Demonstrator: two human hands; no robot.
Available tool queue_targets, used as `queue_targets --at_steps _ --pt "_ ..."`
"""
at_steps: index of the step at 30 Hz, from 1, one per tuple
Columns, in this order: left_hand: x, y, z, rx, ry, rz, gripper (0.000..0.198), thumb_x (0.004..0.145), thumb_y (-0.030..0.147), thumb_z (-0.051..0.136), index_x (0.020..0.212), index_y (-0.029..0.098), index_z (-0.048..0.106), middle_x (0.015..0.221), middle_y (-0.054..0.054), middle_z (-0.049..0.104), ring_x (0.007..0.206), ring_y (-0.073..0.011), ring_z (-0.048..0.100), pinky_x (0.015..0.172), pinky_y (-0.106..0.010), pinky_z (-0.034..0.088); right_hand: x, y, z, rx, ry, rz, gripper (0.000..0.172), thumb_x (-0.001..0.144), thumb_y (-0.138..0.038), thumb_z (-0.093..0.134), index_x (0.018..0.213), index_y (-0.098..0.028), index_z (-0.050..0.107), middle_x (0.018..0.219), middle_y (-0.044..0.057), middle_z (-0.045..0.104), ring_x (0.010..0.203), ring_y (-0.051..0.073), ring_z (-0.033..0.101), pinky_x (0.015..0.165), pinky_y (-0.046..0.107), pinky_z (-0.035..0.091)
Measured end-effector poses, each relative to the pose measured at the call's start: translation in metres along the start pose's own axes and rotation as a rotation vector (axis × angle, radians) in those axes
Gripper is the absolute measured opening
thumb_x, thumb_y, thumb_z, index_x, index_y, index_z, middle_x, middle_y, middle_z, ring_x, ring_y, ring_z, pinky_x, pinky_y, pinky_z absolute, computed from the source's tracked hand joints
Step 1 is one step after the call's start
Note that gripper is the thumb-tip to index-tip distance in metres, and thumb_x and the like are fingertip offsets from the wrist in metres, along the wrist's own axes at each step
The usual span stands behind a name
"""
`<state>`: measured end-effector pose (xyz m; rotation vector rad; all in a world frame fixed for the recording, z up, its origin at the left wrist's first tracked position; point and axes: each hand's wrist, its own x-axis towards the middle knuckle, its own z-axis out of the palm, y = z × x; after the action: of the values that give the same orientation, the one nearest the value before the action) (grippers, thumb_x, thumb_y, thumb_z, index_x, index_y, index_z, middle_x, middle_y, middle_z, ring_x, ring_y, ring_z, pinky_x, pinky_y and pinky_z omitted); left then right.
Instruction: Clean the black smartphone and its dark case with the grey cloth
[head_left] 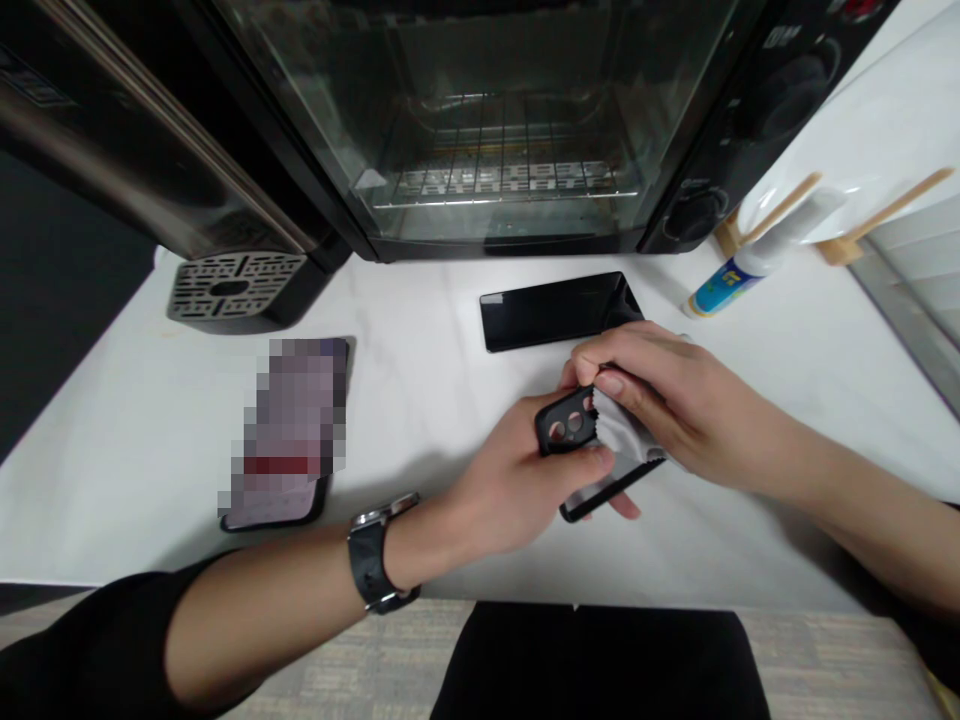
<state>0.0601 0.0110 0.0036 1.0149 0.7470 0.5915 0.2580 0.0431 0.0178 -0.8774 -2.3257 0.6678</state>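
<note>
We see two bare hands meeting right of centre, just above the near part of a white, faintly veined tabletop (420, 400); the left hand (517, 480) holds a black phone case with round camera openings (568, 405), its grip closed around the case, thumb across the inner side and fingertips showing beyond the near edge; the right hand (660, 390) pinches a pale grey cloth with zigzag edges (624, 430) between thumb and forefinger, the cloth lying against the case; on the left wrist we find a watch with a black strap (371, 565).

Just beyond the hands lies a glossy black smartphone (555, 312), flat on the tabletop; at left lies a second phone, its screen blurred by pixels (292, 430); at the far side we note a black glass-fronted oven (510, 200), a slotted metal drip tray (232, 290) to its left and a white bottle with a blue label (724, 285) to its right.
</note>
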Motion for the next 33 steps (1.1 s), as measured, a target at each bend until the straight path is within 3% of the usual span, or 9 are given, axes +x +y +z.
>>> queue_targets --at_steps 19,23,29,33 --pt "0.001 0.0 0.0 -0.092 -0.013 -0.017 0.01 0.091 0.021 0.071 0.091 0.012 0.067 0.072 -0.002 0.071 0.06 -0.0148 0.074 0.049 -0.018 0.052 0.002 0.0 -0.001 0.036 -0.05 -0.017 0.019 0.112 -0.027 0.04 0.104 -0.022 0.057 0.094 0.002 0.068 0.086 0.017 0.063 0.088 0.035 0.045" --pt "0.003 0.002 -0.003 -0.15 -0.014 -0.025 0.013 0.089 0.02 0.071 0.1 0.013 0.068 0.079 -0.002 0.072 0.062 -0.0182 0.077 0.047 -0.018 0.051 0.002 0.001 0.005 -0.013 0.039 0.026 0.021 0.111 -0.03 0.041 0.107 -0.022 0.06 0.096 0.003 0.071 0.088 0.019 0.066 0.087 0.036 0.047" --pt "0.006 0.005 -0.006 -0.216 -0.02 -0.012 0.019 0.088 0.02 0.07 0.107 0.018 0.066 0.086 0.002 0.07 0.065 -0.0172 0.078 0.047 -0.018 0.05 0.0 0.013 0.007 -0.337 0.305 0.18 0.036 0.108 -0.045 0.047 0.118 -0.017 0.067 0.112 0.014 0.074 0.108 0.034 0.068 0.095 0.05 0.049" --pt "0.002 0.004 0.0 -0.049 -0.007 0.015 0.008 0.091 0.023 0.065 0.095 0.017 0.063 0.076 0.001 0.067 0.06 -0.0138 0.071 0.053 -0.021 0.051 -0.003 0.008 0.009 -0.342 0.123 0.107 0.044 0.111 -0.045 0.038 0.122 -0.015 0.069 0.119 0.014 0.077 0.107 0.032 0.072 0.093 0.049 0.054"
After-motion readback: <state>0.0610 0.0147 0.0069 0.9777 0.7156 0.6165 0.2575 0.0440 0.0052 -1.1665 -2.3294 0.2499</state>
